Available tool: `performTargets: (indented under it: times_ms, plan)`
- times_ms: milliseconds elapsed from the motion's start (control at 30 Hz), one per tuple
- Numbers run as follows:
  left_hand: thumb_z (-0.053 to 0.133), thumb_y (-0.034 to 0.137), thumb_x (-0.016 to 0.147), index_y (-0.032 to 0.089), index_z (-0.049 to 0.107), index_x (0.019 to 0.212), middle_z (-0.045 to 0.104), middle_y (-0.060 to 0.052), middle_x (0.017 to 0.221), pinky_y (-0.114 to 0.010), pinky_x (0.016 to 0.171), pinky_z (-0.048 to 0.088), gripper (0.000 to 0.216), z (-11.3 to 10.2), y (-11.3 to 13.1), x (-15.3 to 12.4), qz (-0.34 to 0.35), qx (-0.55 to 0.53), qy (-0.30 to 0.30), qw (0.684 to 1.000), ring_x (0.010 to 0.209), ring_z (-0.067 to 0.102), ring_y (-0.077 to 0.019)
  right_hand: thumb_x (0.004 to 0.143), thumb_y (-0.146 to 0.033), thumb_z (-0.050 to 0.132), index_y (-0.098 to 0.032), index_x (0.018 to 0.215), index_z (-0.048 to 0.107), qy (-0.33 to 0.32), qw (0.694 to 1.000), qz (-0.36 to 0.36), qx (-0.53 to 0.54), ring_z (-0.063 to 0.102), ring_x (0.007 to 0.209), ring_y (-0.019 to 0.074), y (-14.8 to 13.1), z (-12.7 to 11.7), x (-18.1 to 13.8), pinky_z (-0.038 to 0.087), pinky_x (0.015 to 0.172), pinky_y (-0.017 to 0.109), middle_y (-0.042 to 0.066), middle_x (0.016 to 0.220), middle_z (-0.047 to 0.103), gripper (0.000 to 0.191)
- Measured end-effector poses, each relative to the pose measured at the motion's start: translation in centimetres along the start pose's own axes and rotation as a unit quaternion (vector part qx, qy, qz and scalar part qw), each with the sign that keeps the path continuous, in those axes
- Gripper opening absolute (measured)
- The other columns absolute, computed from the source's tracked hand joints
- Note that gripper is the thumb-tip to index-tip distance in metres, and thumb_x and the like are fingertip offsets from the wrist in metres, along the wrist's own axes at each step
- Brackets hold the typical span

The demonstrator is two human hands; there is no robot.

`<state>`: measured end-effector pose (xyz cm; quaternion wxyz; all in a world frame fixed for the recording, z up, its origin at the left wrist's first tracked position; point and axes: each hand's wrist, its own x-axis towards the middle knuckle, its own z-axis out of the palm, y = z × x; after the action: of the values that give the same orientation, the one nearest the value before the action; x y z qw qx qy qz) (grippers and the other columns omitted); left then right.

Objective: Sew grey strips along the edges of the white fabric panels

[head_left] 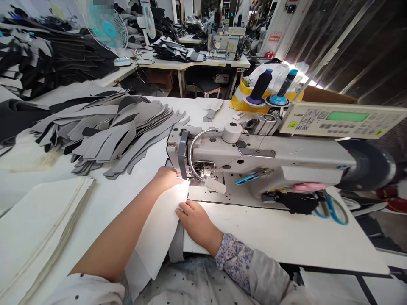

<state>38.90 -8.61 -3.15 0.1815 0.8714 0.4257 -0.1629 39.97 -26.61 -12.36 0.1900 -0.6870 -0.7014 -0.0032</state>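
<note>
A white fabric piece (pixel 160 228) over a grey piece lies on the sewing table and runs under the needle of a white sewing machine (pixel 254 159). My left hand (pixel 167 177) rests on the far end of the fabric right beside the presser foot, fingers curled down on it. My right hand (pixel 195 220) presses flat on the fabric's right edge, closer to me, with the fingers pinching the edge.
A heap of grey cut pieces (pixel 108 133) lies at the left, a stack of white sheets (pixel 34 231) in front of it. Blue scissors (pixel 332 209) and a control panel (pixel 343 120) sit at the right. Thread cones (pixel 260 87), a fan (pixel 106 29) and other sewing stations stand behind.
</note>
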Motion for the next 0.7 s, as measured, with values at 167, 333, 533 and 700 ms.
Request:
performTargets:
  times_ms: [167,333,533,700]
  plan:
    - [0.061,0.029,0.075,0.018,0.061,0.078,0.069,-0.006,0.078,-0.028,0.066,0.046,0.011,0.0,0.3,0.3,-0.037,0.001,-0.025,0.999,0.067,0.061,-0.0169,0.092,-0.014,0.06,-0.018,0.095,0.06,0.004,1.0,-0.001,-0.006,0.054,0.089,0.0214,0.0,0.0,0.0,0.048,0.077,0.034,0.006,0.102,0.061,0.005]
    - [0.065,0.027,0.073,0.015,0.062,0.071,0.067,-0.008,0.069,-0.032,0.077,0.045,0.013,0.7,-0.3,2.2,0.029,0.06,-0.015,0.998,0.076,0.062,-0.0207,0.092,-0.013,0.06,-0.017,0.097,0.062,0.011,1.0,-0.001,-0.006,0.054,0.092,0.0218,0.4,0.3,0.4,0.048,0.08,0.034,0.006,0.103,0.062,0.007]
    - [0.053,0.025,0.084,0.012,0.065,0.099,0.066,-0.013,0.108,-0.043,0.106,0.029,0.023,1.7,-1.1,1.1,0.135,0.079,0.14,0.978,0.116,0.052,-0.0286,0.091,-0.01,0.058,-0.016,0.097,0.063,0.023,1.0,0.006,0.001,0.054,0.092,0.0213,1.4,0.6,1.4,0.048,0.081,0.033,0.007,0.103,0.063,0.01]
    - [0.052,0.035,0.084,0.021,0.061,0.091,0.064,-0.007,0.101,-0.031,0.082,0.045,0.017,4.4,-3.2,-6.3,0.146,-0.001,0.147,0.978,0.097,0.059,-0.0218,0.093,-0.013,0.058,-0.018,0.095,0.065,0.029,0.999,0.011,0.026,0.054,0.089,0.0206,2.0,0.7,1.6,0.047,0.078,0.033,0.006,0.095,0.063,0.009]
